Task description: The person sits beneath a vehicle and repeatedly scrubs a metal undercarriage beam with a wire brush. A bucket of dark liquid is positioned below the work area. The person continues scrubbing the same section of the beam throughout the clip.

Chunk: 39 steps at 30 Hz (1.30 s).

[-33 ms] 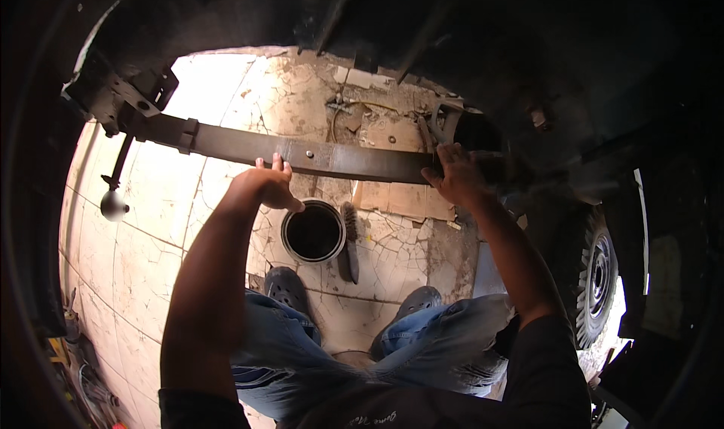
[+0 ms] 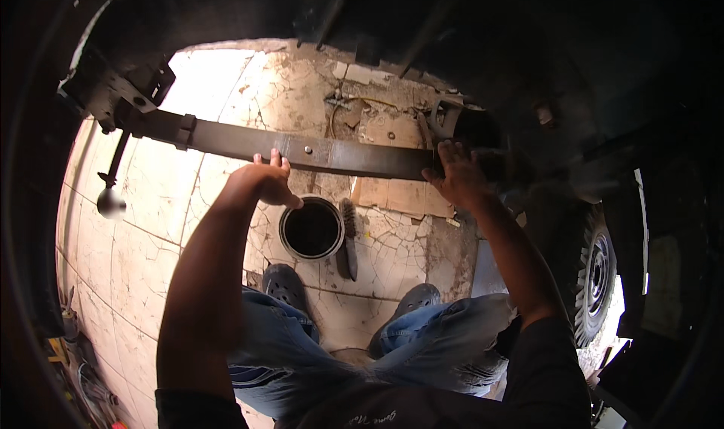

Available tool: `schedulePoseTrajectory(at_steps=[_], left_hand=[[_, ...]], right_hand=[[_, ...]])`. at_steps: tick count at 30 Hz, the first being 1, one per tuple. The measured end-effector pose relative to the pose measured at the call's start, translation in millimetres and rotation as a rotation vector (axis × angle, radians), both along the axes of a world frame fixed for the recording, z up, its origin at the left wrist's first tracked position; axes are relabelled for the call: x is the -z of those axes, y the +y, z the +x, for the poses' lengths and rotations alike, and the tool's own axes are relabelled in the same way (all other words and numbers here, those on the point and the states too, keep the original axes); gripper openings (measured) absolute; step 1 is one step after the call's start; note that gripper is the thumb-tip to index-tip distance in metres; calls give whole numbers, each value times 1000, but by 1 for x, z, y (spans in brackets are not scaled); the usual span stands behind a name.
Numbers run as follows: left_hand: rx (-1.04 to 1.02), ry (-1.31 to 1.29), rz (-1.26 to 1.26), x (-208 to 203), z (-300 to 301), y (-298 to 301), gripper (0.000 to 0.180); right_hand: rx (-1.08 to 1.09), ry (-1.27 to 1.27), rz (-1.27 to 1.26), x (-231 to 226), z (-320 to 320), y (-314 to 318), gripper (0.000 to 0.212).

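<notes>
A long steel leaf spring (image 2: 369,158) runs across under the dark vehicle body, with a clamp (image 2: 186,132) toward its left end and a small bolt head (image 2: 308,150) near its middle. My left hand (image 2: 265,182) rests its fingertips on the near edge of the spring, fingers apart and thumb stretched downward. Farther right, my right hand (image 2: 457,174) lies over the spring with fingers spread and thumb apart. Beneath my left hand, on the floor, stands a round can (image 2: 311,228) with a dark inside. A brush (image 2: 348,240) with a dark handle lies beside it.
The dark vehicle underbody (image 2: 422,22) hangs overhead. A rod with a ball-shaped end (image 2: 111,203) hangs at left. Cardboard (image 2: 396,194) lies on the cracked tile floor (image 2: 151,195). At right is a wheel (image 2: 597,267); tools (image 2: 90,384) lie lower left. My shoes flank the can.
</notes>
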<state>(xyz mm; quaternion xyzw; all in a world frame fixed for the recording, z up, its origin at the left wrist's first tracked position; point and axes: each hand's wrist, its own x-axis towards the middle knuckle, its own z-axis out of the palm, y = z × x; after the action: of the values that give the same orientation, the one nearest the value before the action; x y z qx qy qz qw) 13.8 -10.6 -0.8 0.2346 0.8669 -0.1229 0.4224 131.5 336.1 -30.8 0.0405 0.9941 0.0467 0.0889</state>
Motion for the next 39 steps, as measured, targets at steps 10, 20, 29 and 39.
schedulePoseTrajectory(at_steps=[10,20,29,39], left_hand=[[20,11,-72,-5,-9,9,111],[-9,23,-25,-8,-4,4,110],[-17,43,-60,-1,-5,6,109],[-12,21,-17,-2,-4,2,109]], right_hand=[[19,1,32,-3,-25,0,77],[-76,-60,70,-3,30,-11,88],[-45,68,47,-2,-9,-7,85],[-151,86,106,11,45,-17,87]])
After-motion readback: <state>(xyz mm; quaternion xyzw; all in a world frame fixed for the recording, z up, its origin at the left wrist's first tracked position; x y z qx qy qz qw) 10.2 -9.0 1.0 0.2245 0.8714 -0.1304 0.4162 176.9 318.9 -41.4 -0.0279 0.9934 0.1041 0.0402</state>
